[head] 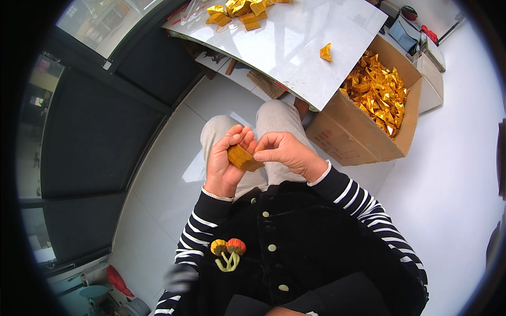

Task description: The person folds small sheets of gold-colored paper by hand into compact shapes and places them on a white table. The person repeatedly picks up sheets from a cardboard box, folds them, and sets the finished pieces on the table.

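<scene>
A thick stack of gold-brown paper sheets (pixel 243 158) lies in my left hand (pixel 226 162), held above my lap between the thumb side and the curled fingers. From the right, my right hand (pixel 282 152) pinches thumb and forefinger together at the stack's near right corner; whether a single sheet is between them cannot be told. One folded gold foil ingot (pixel 326 52) sits alone near the right end of the glossy white table (pixel 292 59). Piled at the table's far left are several gold paper bundles (pixel 247 12) beside clear plastic and rubber bands.
An open cardboard box (pixel 355 138) full of folded gold foil ingots (pixel 381 94) stands on the floor at the table's right end. Below the tabletop is a shelf (pixel 221 69) with tools and a rough block. Dark framed panels (pixel 99 126) line the left side.
</scene>
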A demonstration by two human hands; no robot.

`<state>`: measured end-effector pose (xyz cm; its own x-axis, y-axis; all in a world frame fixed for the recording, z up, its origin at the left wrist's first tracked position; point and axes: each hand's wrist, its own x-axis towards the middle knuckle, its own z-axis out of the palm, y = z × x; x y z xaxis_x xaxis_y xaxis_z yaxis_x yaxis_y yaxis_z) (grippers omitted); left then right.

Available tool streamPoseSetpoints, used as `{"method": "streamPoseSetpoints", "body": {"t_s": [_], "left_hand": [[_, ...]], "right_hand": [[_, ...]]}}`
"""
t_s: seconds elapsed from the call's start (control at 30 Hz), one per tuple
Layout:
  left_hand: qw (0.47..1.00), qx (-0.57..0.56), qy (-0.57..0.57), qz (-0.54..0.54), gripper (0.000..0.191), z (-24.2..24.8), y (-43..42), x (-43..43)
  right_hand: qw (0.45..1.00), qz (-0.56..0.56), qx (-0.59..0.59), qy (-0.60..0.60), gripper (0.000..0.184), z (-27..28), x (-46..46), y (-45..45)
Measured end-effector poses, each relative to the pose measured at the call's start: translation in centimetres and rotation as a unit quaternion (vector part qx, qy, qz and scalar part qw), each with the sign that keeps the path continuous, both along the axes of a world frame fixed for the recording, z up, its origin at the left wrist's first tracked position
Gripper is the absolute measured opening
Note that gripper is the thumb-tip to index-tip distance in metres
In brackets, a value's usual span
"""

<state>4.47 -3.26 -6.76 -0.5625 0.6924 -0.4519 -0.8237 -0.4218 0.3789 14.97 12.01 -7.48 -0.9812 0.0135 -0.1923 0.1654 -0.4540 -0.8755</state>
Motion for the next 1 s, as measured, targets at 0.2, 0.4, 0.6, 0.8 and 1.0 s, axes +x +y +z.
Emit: {"method": "streamPoseSetpoints", "body": {"t_s": [0.2,0.4,0.6,0.8,1.0], "left_hand": [[0.999,-0.027,0.017,0.007,0.019,0.22,0.07,0.2],[0.996,-0.066,0.049,0.021,0.023,0.28,0.29,0.53],[0.993,-0.059,0.103,0.003,0.025,0.27,0.35,0.63],[0.992,-0.06,0.114,-0.007,0.024,0.15,0.52,0.7],[0.991,-0.055,0.118,-0.012,0.024,0.05,0.6,0.75]], "right_hand": [[1.0,-0.007,0.012,0.001,0.011,0.28,0.24,-0.13],[1.0,-0.023,-0.013,-0.015,0.014,0.32,0.14,-0.38],[0.999,-0.034,-0.019,-0.029,0.015,0.15,0.13,-0.66],[0.999,-0.036,-0.017,-0.027,0.015,-0.1,0.19,-0.57],[0.999,-0.034,-0.029,-0.027,0.015,-0.26,0.27,-0.47]]}}
